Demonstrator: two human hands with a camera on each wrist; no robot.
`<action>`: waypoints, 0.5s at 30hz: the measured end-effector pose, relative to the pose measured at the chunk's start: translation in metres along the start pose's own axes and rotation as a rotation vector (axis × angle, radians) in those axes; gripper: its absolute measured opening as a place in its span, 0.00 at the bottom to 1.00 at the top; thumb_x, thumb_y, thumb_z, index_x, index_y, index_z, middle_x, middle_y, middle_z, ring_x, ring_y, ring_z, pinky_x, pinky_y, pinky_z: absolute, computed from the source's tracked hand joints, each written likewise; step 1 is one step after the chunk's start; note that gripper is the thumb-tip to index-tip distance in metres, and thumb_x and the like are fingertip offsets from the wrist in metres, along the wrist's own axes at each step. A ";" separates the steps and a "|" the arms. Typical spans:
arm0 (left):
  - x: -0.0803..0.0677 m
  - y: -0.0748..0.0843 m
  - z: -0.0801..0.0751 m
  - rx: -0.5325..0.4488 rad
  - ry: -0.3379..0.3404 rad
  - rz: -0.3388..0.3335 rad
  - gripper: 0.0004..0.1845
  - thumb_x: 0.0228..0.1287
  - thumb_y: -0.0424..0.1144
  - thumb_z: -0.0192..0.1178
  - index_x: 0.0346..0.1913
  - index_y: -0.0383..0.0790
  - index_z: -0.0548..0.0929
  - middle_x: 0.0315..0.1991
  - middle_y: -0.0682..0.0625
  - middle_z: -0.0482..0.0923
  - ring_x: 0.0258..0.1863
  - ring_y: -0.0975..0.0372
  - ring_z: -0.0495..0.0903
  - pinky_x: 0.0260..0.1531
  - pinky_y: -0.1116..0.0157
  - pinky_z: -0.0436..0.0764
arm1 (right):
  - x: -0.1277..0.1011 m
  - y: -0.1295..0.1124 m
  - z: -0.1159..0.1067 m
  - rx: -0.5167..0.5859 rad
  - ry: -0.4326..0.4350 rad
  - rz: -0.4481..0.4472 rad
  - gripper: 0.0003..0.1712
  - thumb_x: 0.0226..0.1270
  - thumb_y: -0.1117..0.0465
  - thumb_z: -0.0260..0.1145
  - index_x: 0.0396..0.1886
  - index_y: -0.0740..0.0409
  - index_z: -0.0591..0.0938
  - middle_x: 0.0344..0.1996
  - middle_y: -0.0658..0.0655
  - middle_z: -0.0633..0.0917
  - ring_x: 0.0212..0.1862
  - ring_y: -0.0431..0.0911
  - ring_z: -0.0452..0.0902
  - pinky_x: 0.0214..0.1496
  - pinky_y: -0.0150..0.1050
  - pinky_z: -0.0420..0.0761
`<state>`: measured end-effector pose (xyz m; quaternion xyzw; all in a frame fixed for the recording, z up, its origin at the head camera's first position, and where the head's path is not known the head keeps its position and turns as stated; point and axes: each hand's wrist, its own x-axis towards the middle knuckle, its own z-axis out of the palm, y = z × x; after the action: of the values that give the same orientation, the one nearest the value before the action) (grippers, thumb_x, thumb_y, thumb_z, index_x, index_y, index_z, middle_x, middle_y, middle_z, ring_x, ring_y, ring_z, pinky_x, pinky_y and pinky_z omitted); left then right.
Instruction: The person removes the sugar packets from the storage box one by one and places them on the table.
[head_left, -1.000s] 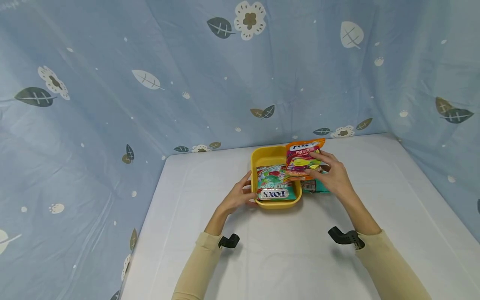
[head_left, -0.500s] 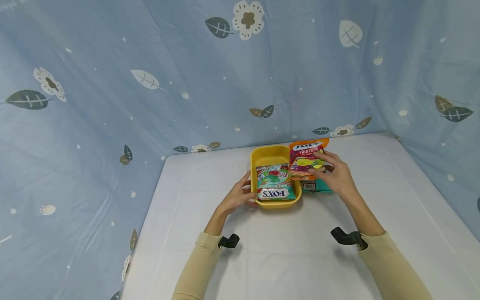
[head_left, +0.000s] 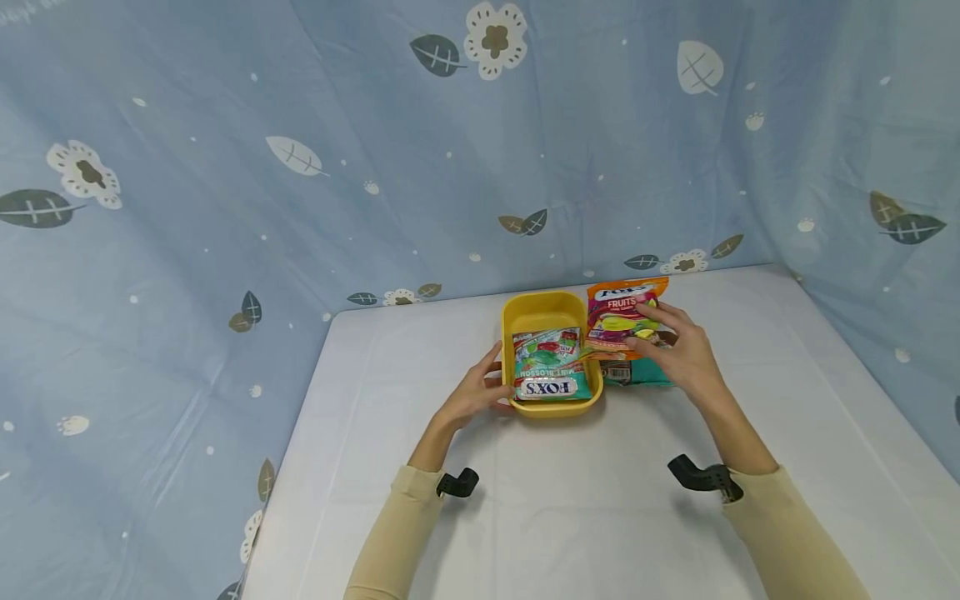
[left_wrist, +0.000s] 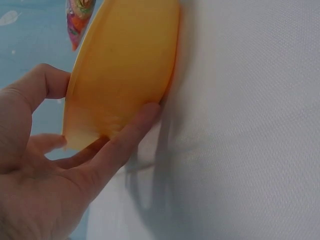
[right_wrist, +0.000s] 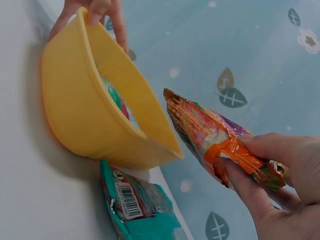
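My right hand [head_left: 688,354] pinches the right edge of an orange and purple Fox's Fruits candy bag [head_left: 621,321]. In the right wrist view this candy bag [right_wrist: 210,137] hangs in the air beside the yellow tub [right_wrist: 85,100], above its rim. My left hand [head_left: 474,390] holds the near left side of the tub [head_left: 540,304], a finger over the rim and others against the outer wall [left_wrist: 125,60]. Inside the tub lies a green Fox's Mint Blossom candy bag [head_left: 551,367]. The tub stands on the white cloth.
A teal candy bag [head_left: 647,372] with a barcode lies on the table just right of the tub, partly hidden by my right hand and the raised bag. A blue patterned curtain [head_left: 420,192] rises behind the table [head_left: 555,517].
My right hand has shifted slightly to the right with the orange candy bag, away from over the tub. My left hand and the tub have stayed put.
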<state>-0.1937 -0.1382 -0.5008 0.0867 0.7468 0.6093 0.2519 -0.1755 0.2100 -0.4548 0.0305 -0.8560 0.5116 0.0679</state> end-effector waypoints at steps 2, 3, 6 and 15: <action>-0.001 0.001 0.001 -0.004 0.009 0.006 0.50 0.64 0.27 0.60 0.80 0.51 0.41 0.72 0.34 0.56 0.68 0.40 0.67 0.50 0.41 0.82 | -0.001 0.001 0.000 0.006 0.007 -0.003 0.37 0.63 0.50 0.69 0.71 0.49 0.71 0.75 0.66 0.60 0.71 0.64 0.60 0.66 0.62 0.72; -0.001 -0.001 0.002 -0.003 0.016 0.013 0.50 0.64 0.28 0.60 0.80 0.52 0.42 0.72 0.34 0.57 0.67 0.40 0.68 0.49 0.43 0.83 | -0.001 0.002 -0.001 0.007 0.010 -0.004 0.37 0.64 0.50 0.69 0.71 0.49 0.71 0.75 0.66 0.60 0.71 0.64 0.60 0.66 0.62 0.72; 0.001 -0.007 0.002 0.018 0.043 0.028 0.49 0.63 0.29 0.61 0.79 0.56 0.44 0.71 0.37 0.59 0.66 0.42 0.70 0.46 0.48 0.86 | -0.002 0.005 -0.001 -0.001 0.015 0.001 0.36 0.64 0.50 0.69 0.71 0.48 0.71 0.75 0.64 0.60 0.72 0.63 0.60 0.67 0.57 0.74; 0.003 -0.011 0.001 0.044 0.046 0.032 0.50 0.62 0.31 0.63 0.79 0.56 0.44 0.71 0.37 0.60 0.66 0.43 0.71 0.46 0.50 0.87 | -0.004 0.011 -0.006 -0.037 0.027 0.005 0.35 0.65 0.49 0.68 0.71 0.47 0.71 0.75 0.63 0.60 0.70 0.62 0.62 0.60 0.37 0.77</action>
<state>-0.1944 -0.1390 -0.5127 0.0904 0.7640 0.5987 0.2229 -0.1727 0.2205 -0.4621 0.0200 -0.8644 0.4962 0.0787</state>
